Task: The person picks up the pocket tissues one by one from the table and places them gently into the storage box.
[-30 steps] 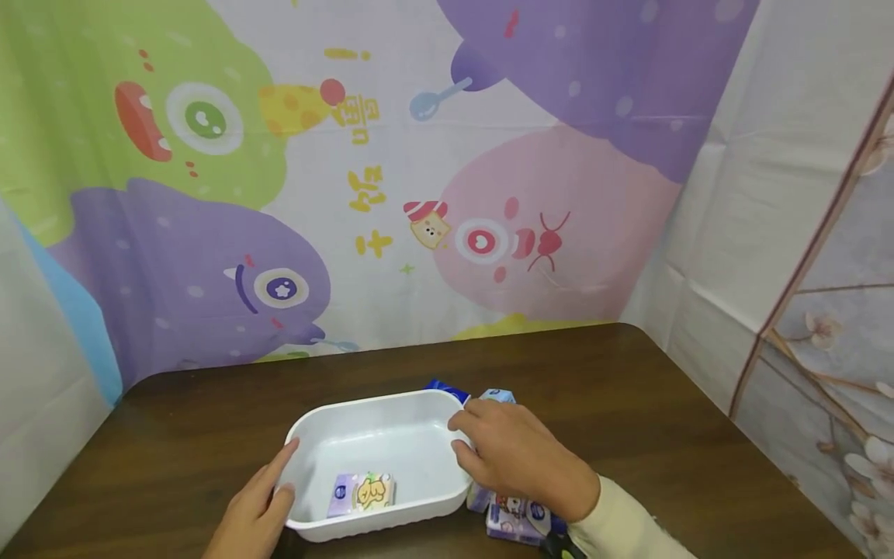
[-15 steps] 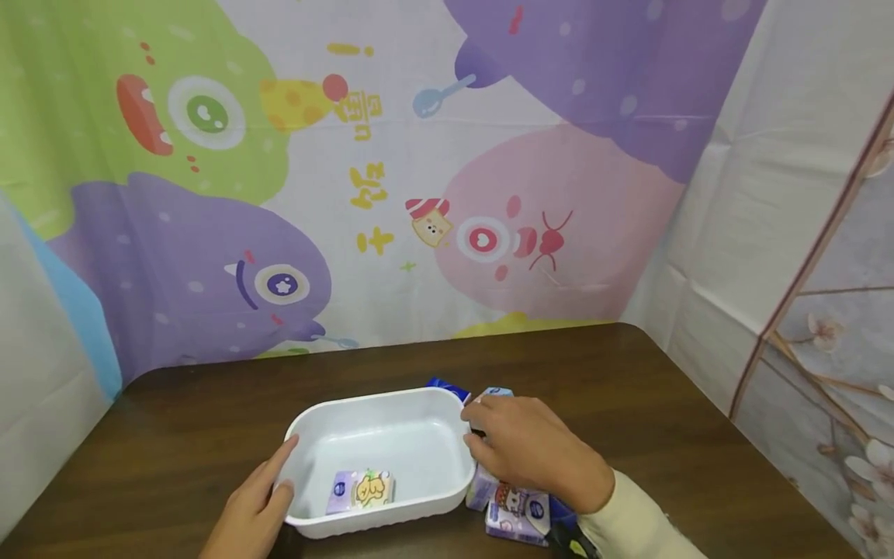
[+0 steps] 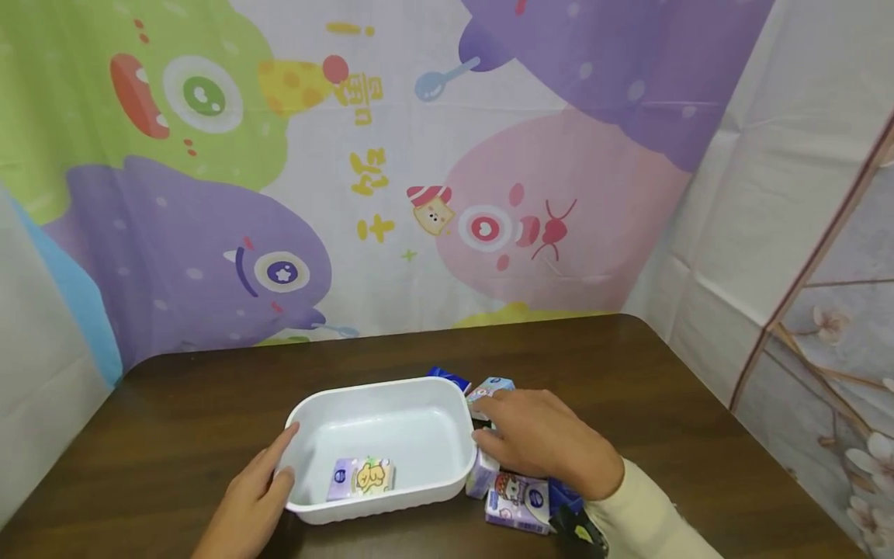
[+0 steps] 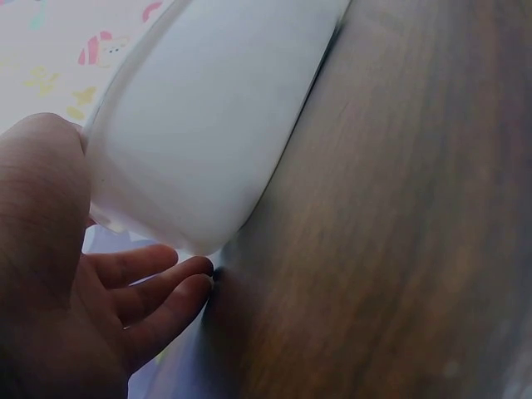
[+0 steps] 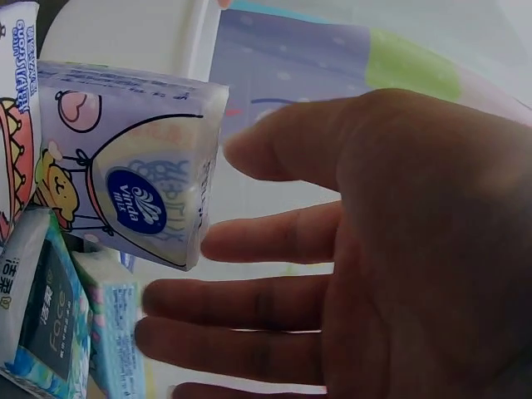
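Observation:
A white plastic basin (image 3: 391,508) stands on the table with one purple pack of tissues (image 3: 361,477) lying inside, near its front wall. My left hand (image 3: 247,493) rests against the basin's left end, index finger at the rim. In the left wrist view, the other fingers (image 4: 154,303) lie loosely under the basin's outer wall. Just past the basin's right end, my right hand (image 3: 548,439) hovers over a group of tissue packs, fingers extended. The right wrist view has a purple Vinda pack (image 5: 133,158) standing on edge, right at the tips of the thumb and index finger.
Around the right hand lie a light blue pack (image 3: 497,385), a dark blue pack (image 3: 448,379) behind the basin's corner, and another purple pack (image 3: 518,503) in front. A black wrist strap (image 3: 580,532) is on the right wrist. A cartoon-print cloth (image 3: 391,295) hangs behind the table.
My right hand has drawn rightward off the basin's rim to the packs beside it. My left hand stays at the basin's left end. The head view has tilted slightly down.

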